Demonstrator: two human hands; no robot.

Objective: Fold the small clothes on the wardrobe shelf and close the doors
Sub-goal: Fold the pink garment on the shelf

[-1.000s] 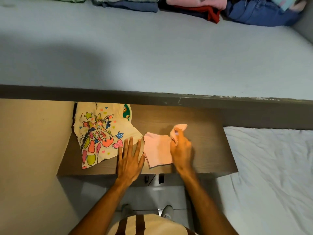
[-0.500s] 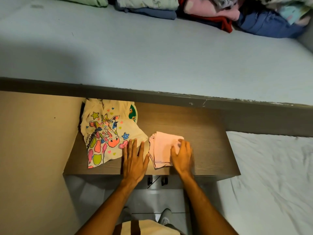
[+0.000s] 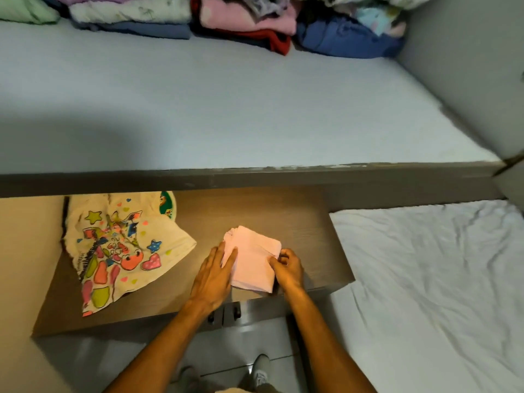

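On the brown wooden shelf [image 3: 297, 222], between the two hands: one small pink garment [image 3: 252, 258], folded into a compact rectangle, lying flat near the shelf's front edge.

Left hand [image 3: 211, 279]: palm down, fingers [image 3: 226, 258] extended and together, tips resting on the pink garment's left edge; nothing gripped.

Right hand [image 3: 287, 268]: at the garment's right edge, fingers [image 3: 276, 263] curled inward and pinching the folded layers at that side.

Left of the left hand's fingers, apart from the pink piece: one cream child's top [image 3: 119, 248] with a bright giraffe print, stars and hearts, spread unfolded on the shelf, its upper part tucked under the ledge above.

Beyond the fingers, higher up: a pale grey upper shelf [image 3: 226, 109] with a worn dark front edge. At its back, a row of folded clothes [image 3: 243, 21] in green, white, blue, pink and red.

Right of the right hand's fingers, lower down: a bed with a creased white sheet [image 3: 439, 279].

Below the shelf's front edge, near the wrists: two small dark door handles [image 3: 224, 314], side by side.
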